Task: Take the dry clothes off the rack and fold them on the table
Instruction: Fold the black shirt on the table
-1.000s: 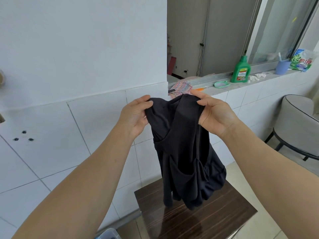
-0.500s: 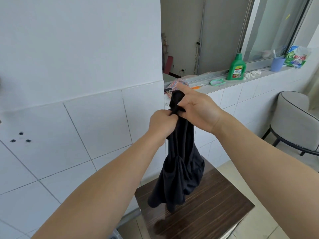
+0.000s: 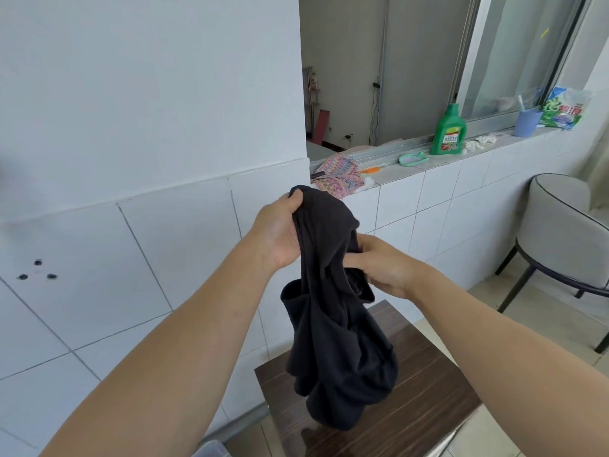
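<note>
A black garment (image 3: 333, 318) hangs bunched in the air above a dark wooden table (image 3: 412, 420). My left hand (image 3: 280, 232) grips its top edge, fingers curled round the cloth. Lower and to the right, my right hand (image 3: 385, 265) holds a fold at the garment's side, with the fingertips tucked into the fabric. The garment's bottom hangs just above the tabletop. No drying rack is in view.
A tiled ledge (image 3: 428, 163) behind holds a patterned cloth (image 3: 339, 174), a green detergent bottle (image 3: 449, 131), a blue cup (image 3: 527, 122) and a detergent bag (image 3: 565, 108). A grey chair (image 3: 566, 239) stands at the right. The white tiled wall (image 3: 131, 258) is close on the left.
My hands, which were pinched together at the top of the garment, have separated. The left went up with the top edge, the right slid down the garment's side.
</note>
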The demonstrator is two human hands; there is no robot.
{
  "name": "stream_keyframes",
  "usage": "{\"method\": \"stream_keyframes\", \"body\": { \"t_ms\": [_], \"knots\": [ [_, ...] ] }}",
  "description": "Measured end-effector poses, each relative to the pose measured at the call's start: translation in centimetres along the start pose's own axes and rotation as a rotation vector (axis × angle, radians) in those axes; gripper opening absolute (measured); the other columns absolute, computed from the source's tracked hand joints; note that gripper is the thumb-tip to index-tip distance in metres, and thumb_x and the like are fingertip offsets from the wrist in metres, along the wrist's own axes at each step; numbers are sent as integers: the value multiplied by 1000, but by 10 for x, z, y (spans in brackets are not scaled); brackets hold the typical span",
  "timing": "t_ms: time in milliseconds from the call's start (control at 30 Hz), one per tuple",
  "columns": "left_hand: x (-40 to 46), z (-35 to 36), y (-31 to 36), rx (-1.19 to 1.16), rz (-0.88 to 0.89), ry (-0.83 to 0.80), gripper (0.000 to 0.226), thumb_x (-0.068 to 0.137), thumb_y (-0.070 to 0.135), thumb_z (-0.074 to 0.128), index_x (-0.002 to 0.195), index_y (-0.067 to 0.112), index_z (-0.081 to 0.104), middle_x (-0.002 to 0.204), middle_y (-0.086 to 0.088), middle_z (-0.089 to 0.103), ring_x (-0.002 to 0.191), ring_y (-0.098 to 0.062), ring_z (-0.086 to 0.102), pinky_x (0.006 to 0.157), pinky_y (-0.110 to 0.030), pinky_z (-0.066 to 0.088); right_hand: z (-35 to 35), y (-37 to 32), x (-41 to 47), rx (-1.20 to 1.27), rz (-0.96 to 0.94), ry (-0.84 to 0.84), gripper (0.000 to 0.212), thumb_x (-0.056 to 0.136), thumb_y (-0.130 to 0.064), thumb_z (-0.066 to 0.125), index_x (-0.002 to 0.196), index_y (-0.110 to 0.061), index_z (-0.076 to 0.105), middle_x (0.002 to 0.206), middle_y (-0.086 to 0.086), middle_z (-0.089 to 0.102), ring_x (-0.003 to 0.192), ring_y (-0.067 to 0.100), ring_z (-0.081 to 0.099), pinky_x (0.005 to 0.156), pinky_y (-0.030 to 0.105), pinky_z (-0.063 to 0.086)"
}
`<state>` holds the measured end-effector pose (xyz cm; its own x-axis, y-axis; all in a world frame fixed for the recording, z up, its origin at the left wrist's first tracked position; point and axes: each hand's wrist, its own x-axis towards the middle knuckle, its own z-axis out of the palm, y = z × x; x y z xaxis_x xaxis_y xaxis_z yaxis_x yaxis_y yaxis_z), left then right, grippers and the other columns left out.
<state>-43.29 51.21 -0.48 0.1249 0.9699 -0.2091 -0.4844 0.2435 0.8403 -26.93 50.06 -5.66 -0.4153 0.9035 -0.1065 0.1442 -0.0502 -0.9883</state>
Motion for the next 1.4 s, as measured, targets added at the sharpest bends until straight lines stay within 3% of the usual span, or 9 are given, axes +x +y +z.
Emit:
{"method": "stream_keyframes", "body": {
  "t_ms": [267, 467, 633, 700, 833, 967, 1067, 1200, 1400],
  "knots": [
    [-2, -37, -37, 683, 218, -239, 90, 62, 8, 85, 134, 32, 36, 126, 9, 55, 115, -9, 58, 94, -29, 50, 4, -44, 10, 659, 67, 415, 16, 97, -10, 50, 102, 0, 62, 101, 16, 69, 87, 25, 67, 78, 36, 56],
    [0, -51, -68, 127, 163, -129, 58, 78, 16, 76, 127, 21, 46, 114, -5, 64, 94, -15, 68, 83, -30, 52, 4, -82, 14, 915, 5, 369, 13, 96, -15, 52, 102, -6, 59, 100, 8, 64, 92, 20, 62, 101, 34, 47],
    [13, -56, -101, 1329, 133, 177, 41, 64, 44, 75, 101, 31, 63, 108, 3, 60, 107, -19, 56, 91, -38, 49, -1, -102, 13, 1078, -116, 320, 18, 97, -22, 47, 102, -8, 58, 112, 6, 59, 123, 19, 55, 108, 35, 40],
    [18, -57, -103, 1185, 26, 413, 34, 71, 42, 64, 102, 28, 62, 110, -2, 57, 111, -26, 51, 93, -42, 46, -2, -106, 9, 1094, -171, 308, 20, 97, -23, 45, 94, -9, 58, 109, 4, 60, 116, 21, 59, 107, 36, 42],
    [16, -59, -83, 282, -288, 270, 21, 97, 16, 54, 116, 10, 51, 121, -9, 52, 117, -36, 50, 93, -62, 42, -24, -87, 5, 1083, -303, 450, 27, 96, -23, 45, 75, -12, 57, 77, -1, 63, 69, 15, 64, 68, 23, 55],
    [20, -50, -61, -28, -213, 186, 21, 98, 10, 46, 113, 3, 59, 116, -16, 64, 105, -32, 61, 88, -49, 49, -27, -33, 8, 817, -60, 521, 54, 91, -48, 56, 132, -14, 51, 122, 4, 62, 111, 18, 61, 92, 29, 47],
    [23, -39, -50, -127, -185, 163, 22, 98, 17, 50, 110, 2, 61, 114, -17, 66, 104, -31, 64, 87, -44, 51, -10, 7, 10, 445, 75, 545, 78, 81, -39, 72, 146, -13, 36, 146, 4, 42, 136, 20, 38, 108, 32, 32],
    [19, -32, -42, -95, -188, 65, 23, 92, 22, 60, 90, 1, 66, 87, -16, 69, 78, -29, 66, 81, -40, 53, 12, 22, 11, 248, 43, 307, 37, 81, -27, 75, 114, -14, 64, 115, 1, 69, 112, 18, 61, 96, 34, 48],
    [13, -31, -31, -19, -113, 3, 14, 82, 16, 72, 80, 3, 68, 82, -12, 71, 76, -24, 68, 74, -36, 57, 34, 38, 18, 18, 192, -35, 44, 83, -21, 74, 124, -22, 59, 116, -4, 69, 107, 13, 64, 90, 36, 54]
  ]
}}
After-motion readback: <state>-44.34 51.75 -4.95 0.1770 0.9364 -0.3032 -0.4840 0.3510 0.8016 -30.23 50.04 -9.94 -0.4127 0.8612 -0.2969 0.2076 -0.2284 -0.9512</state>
